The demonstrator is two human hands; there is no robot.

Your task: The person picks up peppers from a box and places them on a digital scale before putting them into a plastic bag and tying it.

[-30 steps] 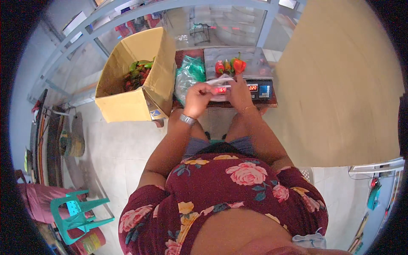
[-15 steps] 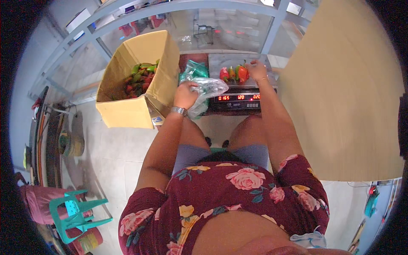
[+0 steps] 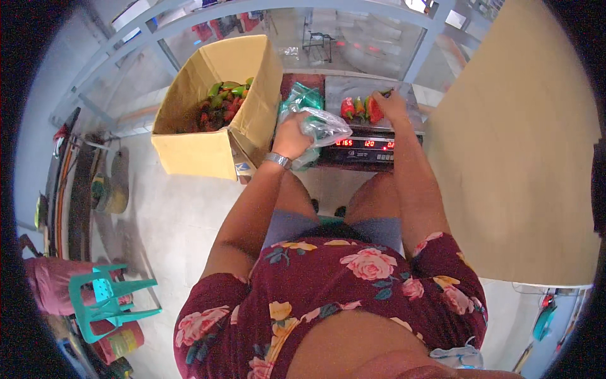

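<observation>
My left hand [image 3: 294, 136] is closed on a clear plastic bag [image 3: 329, 126], whose mouth spreads toward the scale. Over the metal plate of the digital scale [image 3: 341, 88], my right hand [image 3: 391, 106] has its fingers closed at the top of a red pepper [image 3: 375, 112]. Beside that pepper, on its left, lie a few more red and green peppers [image 3: 348, 108]. Red digits glow on the scale's front panel [image 3: 363, 148]. Green plastic bags [image 3: 304, 95] lie between the scale and the box, partly behind my left hand.
An open cardboard box [image 3: 189, 150] to the left holds many red and green peppers [image 3: 222, 104]. A large tan board [image 3: 511, 164] stands along the right. Glass panels in a pale frame [image 3: 360, 41] run behind the scale. A teal plastic stool [image 3: 113, 303] is at lower left.
My right hand has moved from beside the red pepper onto it, and its fingers have closed there. My left hand still holds the clear bag. The whole view has shifted slightly.
</observation>
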